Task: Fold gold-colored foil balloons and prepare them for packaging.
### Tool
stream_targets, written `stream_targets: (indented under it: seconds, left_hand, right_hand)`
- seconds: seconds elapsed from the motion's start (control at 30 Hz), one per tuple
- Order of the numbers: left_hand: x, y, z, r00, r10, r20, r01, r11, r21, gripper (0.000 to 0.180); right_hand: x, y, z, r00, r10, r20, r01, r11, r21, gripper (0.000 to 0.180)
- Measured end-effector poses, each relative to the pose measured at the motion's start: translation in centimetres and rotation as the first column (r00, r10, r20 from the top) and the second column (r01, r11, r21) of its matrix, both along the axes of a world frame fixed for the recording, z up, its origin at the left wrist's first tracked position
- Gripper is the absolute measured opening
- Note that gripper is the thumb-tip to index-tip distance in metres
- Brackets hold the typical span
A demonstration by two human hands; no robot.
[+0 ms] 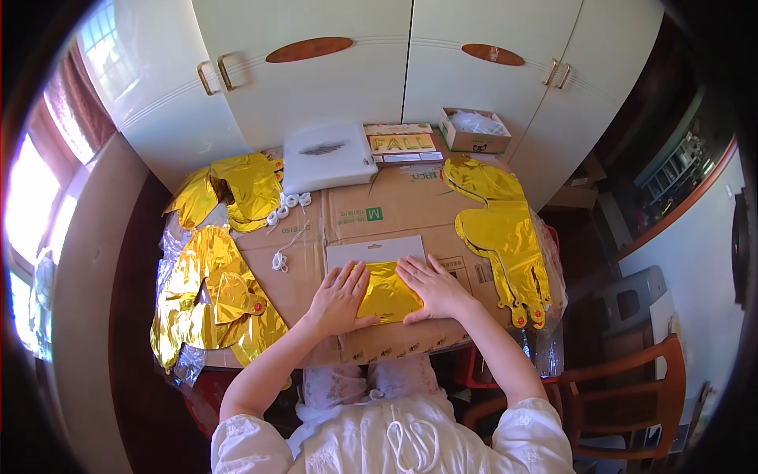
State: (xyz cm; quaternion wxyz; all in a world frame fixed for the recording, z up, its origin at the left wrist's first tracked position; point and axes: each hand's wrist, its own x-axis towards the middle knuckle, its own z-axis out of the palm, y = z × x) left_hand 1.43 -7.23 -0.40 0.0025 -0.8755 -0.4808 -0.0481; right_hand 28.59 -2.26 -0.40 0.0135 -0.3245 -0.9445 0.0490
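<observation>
A folded gold foil sheet, likely a flat balloon, lies in front of me on cardboard. Under its far edge shows a pale grey card with a hanging hole. My left hand rests flat on the foil's left side, fingers stretched out. On its right side my right hand presses down too, fingers spread. Flat gold foil balloons are piled at the left, with more gold foil behind them. Further foil balloons lie stacked at the right.
Brown cardboard covers the table. White ribbon coils lie left of centre. At the back are a stack of clear plastic bags, printed packs and an open box of clear pieces. A wooden chair stands right; white cabinets close the back.
</observation>
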Motion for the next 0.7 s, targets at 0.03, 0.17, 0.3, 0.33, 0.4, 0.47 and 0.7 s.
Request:
stream_targets:
  seconds: [0.03,0.17,0.3,0.33,0.4,0.47,0.7]
  left_hand:
    - [-0.1,0.1,0.2,1.0,-0.001,0.01,0.001,1.0,-0.016,0.101]
    - [-0.3,-0.1,-0.1,0.999,0.038,-0.026,-0.038,0.999,-0.005,0.108]
    - [-0.2,-0.3,-0.1,0.998,0.059,-0.03,-0.059,0.998,-0.008,0.11]
    - [-0.1,-0.3,-0.1,0.998,0.062,-0.023,-0.062,0.998,-0.012,0.11]
    - [-0.2,-0.2,-0.1,0.998,0.066,-0.025,-0.066,0.998,-0.004,0.11]
    - [-0.1,-0.2,-0.2,0.998,0.064,-0.024,-0.064,0.998,0.0,0.11]
    - [-0.4,-0.6,-0.4,0.997,0.078,0.013,-0.078,0.997,0.023,0.109]
  right_hand:
    - [0.0,0.1,0.0,1.0,0.002,0.003,-0.002,1.0,-0.007,0.112]
    - [-0.2,0.2,0.4,0.999,0.007,0.039,-0.005,0.999,-0.035,0.116]
    - [-0.7,0.4,1.3,1.0,-0.006,0.019,0.007,0.999,-0.031,0.098]
    - [-1.1,0.5,1.2,1.0,-0.025,-0.012,0.025,0.999,-0.022,0.092]
    - [-2.2,0.6,0.9,0.996,-0.035,-0.088,0.037,0.999,0.019,0.082]
    - [-3.3,0.3,-0.1,0.985,-0.019,-0.169,0.033,0.996,0.081,0.075]
    - [-4.0,-0.3,-0.7,0.995,-0.01,-0.1,0.019,0.996,0.09,0.081]
